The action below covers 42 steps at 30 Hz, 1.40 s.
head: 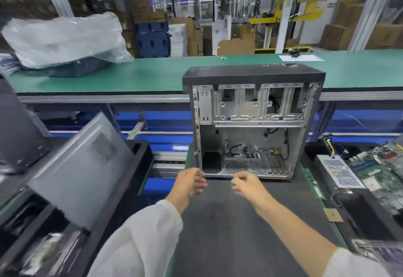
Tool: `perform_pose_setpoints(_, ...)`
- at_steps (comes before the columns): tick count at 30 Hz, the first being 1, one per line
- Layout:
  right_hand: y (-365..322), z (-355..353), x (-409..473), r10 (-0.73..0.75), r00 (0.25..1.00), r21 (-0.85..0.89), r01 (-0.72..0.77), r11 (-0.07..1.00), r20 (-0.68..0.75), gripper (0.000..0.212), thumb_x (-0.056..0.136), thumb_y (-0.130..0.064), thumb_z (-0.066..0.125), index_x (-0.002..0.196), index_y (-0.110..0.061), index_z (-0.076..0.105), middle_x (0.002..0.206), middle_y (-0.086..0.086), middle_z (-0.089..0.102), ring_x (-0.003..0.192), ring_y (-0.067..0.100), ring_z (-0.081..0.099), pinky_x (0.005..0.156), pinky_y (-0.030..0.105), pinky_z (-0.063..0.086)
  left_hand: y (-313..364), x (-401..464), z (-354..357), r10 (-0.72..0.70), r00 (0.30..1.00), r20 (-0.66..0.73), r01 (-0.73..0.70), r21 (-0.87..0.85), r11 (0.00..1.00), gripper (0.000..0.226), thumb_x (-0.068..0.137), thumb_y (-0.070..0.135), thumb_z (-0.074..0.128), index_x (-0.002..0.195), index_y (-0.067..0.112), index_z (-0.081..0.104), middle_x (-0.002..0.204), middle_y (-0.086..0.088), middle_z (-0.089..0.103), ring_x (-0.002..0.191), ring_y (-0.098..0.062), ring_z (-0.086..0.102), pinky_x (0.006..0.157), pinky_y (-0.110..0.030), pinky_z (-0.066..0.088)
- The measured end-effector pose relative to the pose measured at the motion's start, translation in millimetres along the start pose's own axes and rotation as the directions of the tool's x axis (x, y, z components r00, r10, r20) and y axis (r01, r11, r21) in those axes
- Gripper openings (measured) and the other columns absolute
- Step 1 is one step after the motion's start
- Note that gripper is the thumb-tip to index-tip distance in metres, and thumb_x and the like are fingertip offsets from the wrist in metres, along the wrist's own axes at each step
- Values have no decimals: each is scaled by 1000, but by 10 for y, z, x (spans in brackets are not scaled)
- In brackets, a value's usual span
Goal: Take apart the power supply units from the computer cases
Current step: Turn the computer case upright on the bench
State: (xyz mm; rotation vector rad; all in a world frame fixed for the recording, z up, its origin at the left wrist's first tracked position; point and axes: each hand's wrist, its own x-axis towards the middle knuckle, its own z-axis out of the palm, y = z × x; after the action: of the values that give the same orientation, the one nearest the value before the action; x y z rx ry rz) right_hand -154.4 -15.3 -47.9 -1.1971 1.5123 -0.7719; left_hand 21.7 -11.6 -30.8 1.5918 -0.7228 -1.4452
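The computer case (253, 122) is stood upright at the far edge of the dark counter (235, 228), open side turned toward the person, presumably for access (its supply bay looks already emptied). The left hand (192, 182) and right hand (246, 184) are held just before it, loosely curled, nothing gripped. No writing can be read.

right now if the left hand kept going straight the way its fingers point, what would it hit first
Most likely the computer case. The left hand is open, its fingers aimed at the case's lower left front corner, just short of it above the dark mat. Depth is hard to judge, so it may already touch.
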Motion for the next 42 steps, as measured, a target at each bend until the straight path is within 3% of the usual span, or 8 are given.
perform_pose_setpoints(5,-325,602,-432,-332,883,-450,457,768,332,12,87,-16,56,91,-18,67,82,-1,64,73,9,57,66,17,44,-291,-571,-344,-49,992,118,40,76,996,20,96,25,53,84,10,59,66,-4,57,53,-12,54,47,-20,35)
perform_pose_setpoints(11,-163,1270,-928,-307,731,-479,648,592,610,16,88,-23,51,99,-20,62,90,-1,66,89,21,60,74,32,49,-871,-1178,-926,-46,991,-129,39,-59,998,29,97,19,49,77,8,67,67,-9,64,60,-19,64,64,-28,47)
perform_pose_setpoints(15,86,1861,-1292,-236,643,-428,696,576,729,15,88,-26,51,98,-20,61,94,3,66,87,25,62,72,34,48,-1333,-1595,-1429,-106,955,-277,75,-120,990,24,95,21,52,78,13,66,68,-5,65,62,-17,66,53,-19,45)
perform_pose_setpoints(24,810,3243,-2239,-2,512,-433,727,532,859,20,91,-17,50,102,-8,64,106,18,67,99,33,64,82,36,51,-2585,-2351,-2740,-297,701,-649,207,-213,955,25,89,2,53,68,12,42,51,-4,40,40,-16,42,41,-18,30)
perform_pose_setpoints(28,1212,3626,-2554,107,513,-481,684,548,852,21,91,-14,55,107,-4,63,110,19,67,104,31,62,81,33,45,-2994,-2405,-3065,-322,546,-773,383,-111,917,27,89,20,65,93,-5,57,82,-24,65,81,-35,65,71,-38,50)
perform_pose_setpoints(35,1388,3825,-2635,172,544,-539,641,547,821,7,91,-15,56,96,-16,60,107,14,66,101,29,60,66,26,34,-3237,-2156,-3099,-277,654,-704,557,200,806,48,86,51,63,111,10,59,118,-11,63,109,-29,60,85,-31,45)
perform_pose_setpoints(38,1322,3804,-2552,146,582,-542,596,592,800,24,88,-12,56,73,-26,44,100,13,64,89,26,58,68,30,39,-3159,-2040,-3095,-270,676,-685,491,145,859,37,81,40,69,99,8,62,105,-12,67,94,-29,62,74,-30,45)
perform_pose_setpoints(42,1035,3645,-2427,-31,699,-470,513,718,715,35,90,-23,55,121,-9,43,108,9,55,94,25,56,71,28,39,-2783,-1906,-2969,-123,694,-709,239,67,969,33,81,36,68,59,15,55,56,1,57,64,-24,54,55,-31,37)
